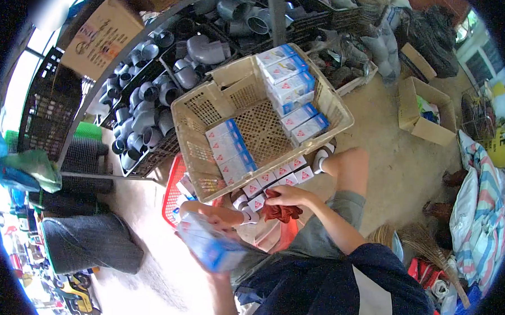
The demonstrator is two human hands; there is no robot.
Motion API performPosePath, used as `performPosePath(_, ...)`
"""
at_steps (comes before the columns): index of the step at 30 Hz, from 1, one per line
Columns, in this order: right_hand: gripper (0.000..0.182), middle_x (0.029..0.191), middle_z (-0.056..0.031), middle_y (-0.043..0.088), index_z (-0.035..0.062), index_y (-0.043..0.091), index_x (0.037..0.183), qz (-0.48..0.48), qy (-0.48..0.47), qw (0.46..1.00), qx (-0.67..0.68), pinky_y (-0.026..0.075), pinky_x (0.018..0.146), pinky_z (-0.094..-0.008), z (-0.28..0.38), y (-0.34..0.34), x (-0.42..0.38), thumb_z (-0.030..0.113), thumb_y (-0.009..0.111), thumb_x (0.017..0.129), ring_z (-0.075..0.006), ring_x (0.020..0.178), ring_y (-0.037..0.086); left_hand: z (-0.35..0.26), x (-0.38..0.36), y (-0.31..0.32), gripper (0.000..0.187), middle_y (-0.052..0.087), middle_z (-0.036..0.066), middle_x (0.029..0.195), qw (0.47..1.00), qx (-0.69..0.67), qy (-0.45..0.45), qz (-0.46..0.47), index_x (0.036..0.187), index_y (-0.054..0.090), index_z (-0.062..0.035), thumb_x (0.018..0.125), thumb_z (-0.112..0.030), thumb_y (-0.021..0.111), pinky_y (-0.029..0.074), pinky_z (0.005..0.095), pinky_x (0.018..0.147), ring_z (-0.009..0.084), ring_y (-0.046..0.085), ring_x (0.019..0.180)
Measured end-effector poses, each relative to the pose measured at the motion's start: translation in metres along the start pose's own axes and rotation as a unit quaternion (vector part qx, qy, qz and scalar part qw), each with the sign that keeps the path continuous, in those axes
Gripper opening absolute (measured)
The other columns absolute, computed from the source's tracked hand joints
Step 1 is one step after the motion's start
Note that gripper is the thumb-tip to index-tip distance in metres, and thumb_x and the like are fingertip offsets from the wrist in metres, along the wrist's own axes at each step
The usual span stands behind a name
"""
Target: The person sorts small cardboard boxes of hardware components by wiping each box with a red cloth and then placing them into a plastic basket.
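Note:
My left hand (201,262) is closed around a white and blue box (212,243), smeared by motion, to the left of my lap. My right hand (286,196) grips a crumpled reddish-brown cloth (283,212) between my knees. In front of me a tan plastic crate (192,180) holds white and blue boxes: a row (230,151) along its near left side and stacks (287,77) on its right. More small white boxes with red triangles (267,179) stand in a row below the crate's near edge, close to my right hand.
A red basket (173,193) with some boxes sits left under the crate. Black crates of grey pipe fittings (144,119) stand behind. An open cardboard box (429,112) lies on the floor at right, near straw brooms (423,244). A dark mesh roll (88,243) stands at left.

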State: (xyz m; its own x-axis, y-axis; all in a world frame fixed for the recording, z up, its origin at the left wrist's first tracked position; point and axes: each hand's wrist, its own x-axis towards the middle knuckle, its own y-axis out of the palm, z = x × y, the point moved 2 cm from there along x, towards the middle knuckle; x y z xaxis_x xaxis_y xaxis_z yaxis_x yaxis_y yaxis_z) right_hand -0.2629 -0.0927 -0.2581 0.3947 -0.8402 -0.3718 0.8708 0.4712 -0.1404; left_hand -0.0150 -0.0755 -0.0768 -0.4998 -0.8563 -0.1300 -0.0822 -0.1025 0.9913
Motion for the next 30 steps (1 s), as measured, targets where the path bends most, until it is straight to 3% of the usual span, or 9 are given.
performPosePath(4,0.036,0.113,-0.0081,0.071,0.0034,0.065,0.12,-0.106,0.12,0.884,0.439,0.052,0.094,-0.0334,0.025,0.007,-0.032,0.031,0.064,0.097,-0.018,0.106,0.066,0.013,-0.042,-0.016,0.071,0.061,0.01,0.118,0.953,0.186,0.042,-0.237,0.144,0.044,-0.0121,0.099,-0.067,0.039,0.052,0.0491,0.091,0.0301,0.062,0.106)
performPosePath(6,0.035,0.116,-0.0074,0.069,0.0026,0.062,0.124,-0.107,0.029,0.848,0.518,0.053,0.096,-0.0328,0.039,0.011,-0.044,0.024,0.065,0.097,-0.0174,0.108,0.066,0.021,-0.051,-0.019,0.07,0.063,0.015,0.116,0.945,0.155,0.072,-0.279,0.138,0.047,-0.009,0.099,-0.066,0.039,0.055,0.0528,0.082,0.0331,0.065,0.095)
performPosePath(10,0.015,0.091,-0.0019,0.062,0.0047,0.06,0.103,-0.276,-0.088,0.932,0.219,0.048,0.072,-0.0291,0.146,0.043,-0.076,0.014,0.067,0.093,-0.0146,0.077,0.059,0.018,-0.069,-0.035,0.066,0.061,0.015,0.122,0.975,0.074,0.055,-0.202,0.141,0.046,-0.0104,0.102,-0.063,0.038,0.059,0.0484,0.077,0.0312,0.069,0.09)
performPosePath(13,0.017,0.077,-0.0034,0.053,0.0081,0.056,0.087,-0.265,-0.157,0.95,0.05,0.04,0.064,-0.0279,0.205,0.082,-0.109,0.011,0.072,0.08,-0.0141,0.067,0.05,0.019,-0.051,-0.011,0.064,0.06,0.013,0.122,0.926,0.13,0.167,-0.312,0.148,0.04,-0.0134,0.103,-0.06,0.037,0.059,0.0437,0.077,0.0294,0.068,0.092)
performPosePath(14,0.019,0.076,-0.0062,0.053,0.0084,0.057,0.082,-0.264,-0.321,0.908,-0.062,0.043,0.063,-0.0329,0.225,0.09,-0.109,0.012,0.075,0.076,-0.0217,0.067,0.053,0.017,-0.047,-0.003,0.062,0.058,0.013,0.122,0.91,0.206,0.192,-0.303,0.151,0.035,-0.0157,0.105,-0.058,0.034,0.056,0.0406,0.086,0.0272,0.064,0.101)
performPosePath(19,0.02,0.077,-0.0112,0.056,0.0077,0.057,0.078,-0.294,-0.366,0.867,-0.168,0.046,0.065,-0.0407,0.246,0.105,-0.105,0.013,0.075,0.073,-0.029,0.067,0.056,0.023,-0.064,0.016,0.035,0.052,0.011,0.12,0.72,0.623,0.18,-0.249,0.131,0.044,-0.0058,0.111,-0.031,0.031,0.041,0.0322,0.101,0.0181,0.05,0.114)
performPosePath(23,0.017,0.078,-0.0081,0.056,0.0096,0.058,0.075,-0.373,-0.317,0.865,-0.108,0.047,0.066,-0.0398,0.255,0.095,-0.09,0.011,0.075,0.07,-0.0273,0.067,0.056,0.048,-0.069,0.025,0.036,0.052,0.01,0.119,0.717,0.633,0.164,-0.24,0.13,0.046,-0.0045,0.111,-0.031,0.03,0.04,0.0321,0.099,0.0173,0.049,0.112)
performPosePath(26,0.017,0.082,-0.0057,0.056,0.0124,0.061,0.078,-0.233,-0.389,0.877,-0.159,0.047,0.069,-0.0392,0.255,0.112,-0.125,0.014,0.076,0.069,-0.0263,0.075,0.059,0.019,-0.073,-0.019,0.044,0.052,0.011,0.119,0.822,0.468,0.084,-0.315,0.13,0.046,-0.0047,0.111,-0.039,0.025,0.041,0.0334,0.099,0.0206,0.052,0.11)
performPosePath(30,0.018,0.081,-0.0052,0.056,0.012,0.061,0.078,-0.228,-0.408,0.871,-0.152,0.048,0.07,-0.0398,0.246,0.103,-0.116,0.019,0.076,0.069,-0.0249,0.075,0.059,0.034,-0.071,-0.003,0.046,0.052,0.011,0.121,0.827,0.486,0.098,-0.264,0.134,0.045,-0.0047,0.111,-0.04,0.027,0.041,0.0351,0.101,0.0211,0.053,0.111)
